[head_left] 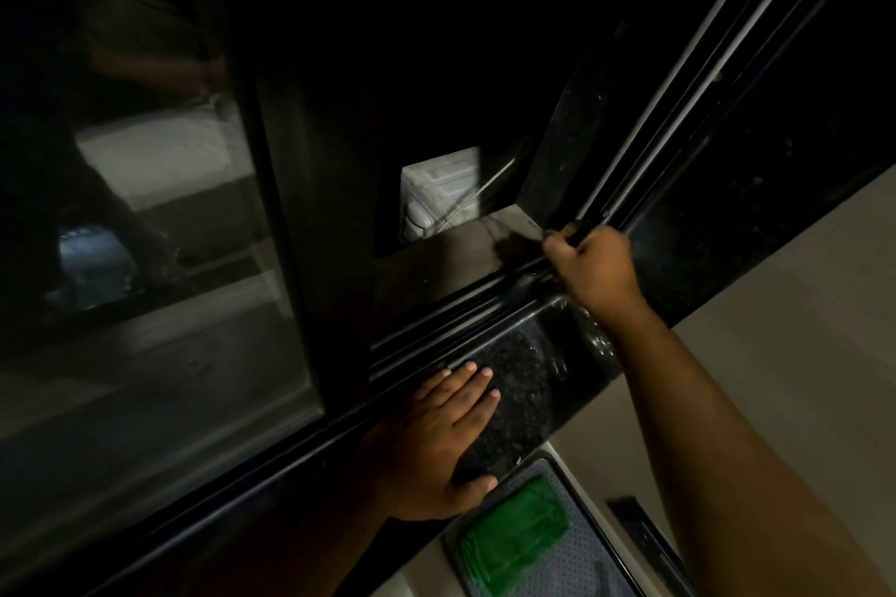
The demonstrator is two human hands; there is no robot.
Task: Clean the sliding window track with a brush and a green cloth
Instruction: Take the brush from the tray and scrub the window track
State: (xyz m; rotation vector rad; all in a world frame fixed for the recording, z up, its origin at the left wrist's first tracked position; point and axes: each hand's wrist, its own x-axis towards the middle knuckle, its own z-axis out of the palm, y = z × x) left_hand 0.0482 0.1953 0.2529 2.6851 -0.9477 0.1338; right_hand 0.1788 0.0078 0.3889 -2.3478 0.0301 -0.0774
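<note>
R hand (594,264) clenched on dark object, prob. brush, at window track (465,305), L hand (439,439) flat, released, on granite sill (538,368), green cloth (516,536) on mat below

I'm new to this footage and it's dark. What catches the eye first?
The right hand is closed on something dark at the window track, mid-frame. The left hand lies flat on the black sill below it. A green cloth sits folded on a tray, bottom centre.
</note>
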